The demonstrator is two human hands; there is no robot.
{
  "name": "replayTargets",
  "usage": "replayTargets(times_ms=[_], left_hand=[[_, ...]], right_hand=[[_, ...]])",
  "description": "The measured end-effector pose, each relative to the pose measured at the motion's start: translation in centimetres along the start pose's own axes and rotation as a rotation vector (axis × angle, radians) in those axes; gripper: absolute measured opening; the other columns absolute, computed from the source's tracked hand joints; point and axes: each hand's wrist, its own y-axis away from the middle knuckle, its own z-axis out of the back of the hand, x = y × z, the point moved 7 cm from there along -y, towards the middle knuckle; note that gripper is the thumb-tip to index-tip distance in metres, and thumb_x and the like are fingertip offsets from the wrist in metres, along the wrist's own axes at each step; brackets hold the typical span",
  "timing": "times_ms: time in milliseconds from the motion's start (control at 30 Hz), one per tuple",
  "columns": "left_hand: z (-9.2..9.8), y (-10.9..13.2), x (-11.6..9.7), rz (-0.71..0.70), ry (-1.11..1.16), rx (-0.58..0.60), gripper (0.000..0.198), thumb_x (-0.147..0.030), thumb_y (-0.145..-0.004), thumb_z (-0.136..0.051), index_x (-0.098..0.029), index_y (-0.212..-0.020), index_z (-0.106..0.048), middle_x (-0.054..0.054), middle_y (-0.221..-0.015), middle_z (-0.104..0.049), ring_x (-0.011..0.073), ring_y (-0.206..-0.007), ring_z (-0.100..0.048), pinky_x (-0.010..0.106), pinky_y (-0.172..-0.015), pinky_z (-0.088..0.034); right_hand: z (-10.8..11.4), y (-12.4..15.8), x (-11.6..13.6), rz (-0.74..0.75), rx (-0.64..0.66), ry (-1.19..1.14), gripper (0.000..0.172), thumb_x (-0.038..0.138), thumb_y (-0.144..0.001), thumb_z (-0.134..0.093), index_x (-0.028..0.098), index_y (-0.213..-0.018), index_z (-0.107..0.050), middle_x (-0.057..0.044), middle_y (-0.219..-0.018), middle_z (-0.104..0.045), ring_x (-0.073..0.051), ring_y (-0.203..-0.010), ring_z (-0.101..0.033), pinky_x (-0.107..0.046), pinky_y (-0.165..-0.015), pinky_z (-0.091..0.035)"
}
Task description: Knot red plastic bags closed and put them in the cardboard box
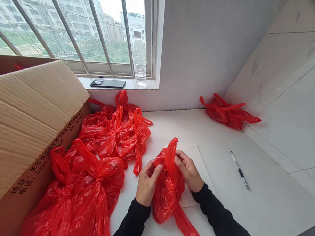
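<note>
Hands at lower centre of frame: left hand and right hand pinching the twisted neck of a red bag resting on the white counter. At lower left, heap of tied red bags against a cardboard box. Right of centre, pen. Farther, upper right, another red bundle; on the sill, phone and bottle.

Red plastic bag, crumpled, handles twisted upright, on counter.
</note>
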Motion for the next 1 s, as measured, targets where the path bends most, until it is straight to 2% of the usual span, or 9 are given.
replayTargets(times_ms=[267,333,433,533,600,733,833,933,1000], left_hand=[[-0.3,0.1,0.1,-0.002,-0.055,0.056,0.023,-0.030,-0.081,-0.072,-0.018,-0.099,-0.066,0.006,-0.099,-0.071,0.0195,-0.088,-0.065,0.029,-0.082,-0.050],[-0.2,0.0,0.2,-0.002,-0.025,0.024,0.024,-0.030,-0.079,-0.074,-0.018,-0.098,-0.067,0.007,-0.099,-0.072,0.0197,-0.088,-0.066,0.030,-0.082,-0.050],[0.6,-0.2,0.0,-0.004,0.079,-0.086,0.029,-0.030,-0.074,-0.078,-0.019,-0.099,-0.068,0.006,-0.099,-0.074,0.0212,-0.092,-0.068,0.031,-0.086,-0.051],[1.2,-0.2,-0.2,-0.005,0.210,-0.171,0.041,-0.026,-0.070,-0.080,-0.022,-0.109,-0.066,0.005,-0.100,-0.074,0.0232,-0.098,-0.069,0.033,-0.090,-0.051],[1.3,-0.2,-0.2,0.007,0.259,-0.179,0.048,-0.024,-0.070,-0.080,-0.024,-0.116,-0.063,0.005,-0.102,-0.074,0.0241,-0.099,-0.069,0.035,-0.089,-0.052],[0.7,-0.2,-0.2,0.021,0.180,-0.108,0.046,-0.024,-0.074,-0.078,-0.022,-0.117,-0.062,0.007,-0.106,-0.074,0.0234,-0.098,-0.069,0.034,-0.089,-0.053],[0.5,-0.2,-0.1,0.017,0.084,-0.065,0.049,-0.023,-0.074,-0.078,-0.023,-0.120,-0.060,0.007,-0.110,-0.073,0.0229,-0.103,-0.068,0.034,-0.094,-0.050],[1.0,-0.3,-0.2,-0.025,0.068,-0.113,0.052,-0.022,-0.072,-0.079,-0.023,-0.120,-0.058,0.007,-0.115,-0.071,0.0228,-0.110,-0.066,0.035,-0.101,-0.047],[1.3,-0.3,-0.3,-0.049,0.098,-0.152,0.052,-0.023,-0.072,-0.079,-0.022,-0.119,-0.058,0.007,-0.116,-0.070,0.0229,-0.109,-0.066,0.035,-0.099,-0.048]], right_hand=[[0.2,-0.1,0.1,0.044,0.001,0.050,0.027,0.044,-0.088,-0.062,0.023,-0.105,-0.066,-0.004,-0.099,-0.071,-0.021,-0.087,-0.065,-0.033,-0.079,-0.051],[0.3,-0.1,-0.1,0.021,-0.008,0.036,0.028,0.044,-0.089,-0.060,0.024,-0.108,-0.065,-0.004,-0.100,-0.071,-0.021,-0.086,-0.065,-0.033,-0.080,-0.051],[0.3,-0.1,-0.1,-0.010,-0.002,0.024,0.033,0.046,-0.091,-0.058,0.026,-0.116,-0.061,-0.004,-0.104,-0.070,-0.021,-0.089,-0.066,-0.035,-0.082,-0.051],[-0.1,-0.1,-0.1,-0.008,0.053,0.080,0.035,0.045,-0.090,-0.060,0.024,-0.119,-0.061,-0.005,-0.105,-0.069,-0.021,-0.092,-0.064,-0.035,-0.083,-0.051],[-0.4,0.0,-0.3,-0.002,0.090,0.113,0.033,0.044,-0.089,-0.062,0.023,-0.115,-0.064,-0.004,-0.102,-0.070,-0.021,-0.091,-0.064,-0.034,-0.081,-0.051],[0.0,0.0,-0.7,0.016,0.061,0.126,0.027,0.043,-0.089,-0.062,0.021,-0.105,-0.067,-0.003,-0.092,-0.069,-0.019,-0.082,-0.062,-0.031,-0.074,-0.050],[0.3,0.0,-0.6,0.018,0.029,0.137,0.026,0.043,-0.090,-0.061,0.021,-0.102,-0.067,-0.002,-0.090,-0.069,-0.019,-0.082,-0.062,-0.031,-0.075,-0.050],[0.1,-0.1,-0.4,0.002,0.058,0.135,0.028,0.045,-0.091,-0.058,0.022,-0.105,-0.066,-0.002,-0.094,-0.069,-0.019,-0.083,-0.063,-0.032,-0.078,-0.051],[-0.3,-0.1,-0.3,-0.005,0.097,0.141,0.029,0.044,-0.090,-0.060,0.023,-0.110,-0.063,-0.002,-0.099,-0.069,-0.020,-0.087,-0.063,-0.033,-0.083,-0.051]])
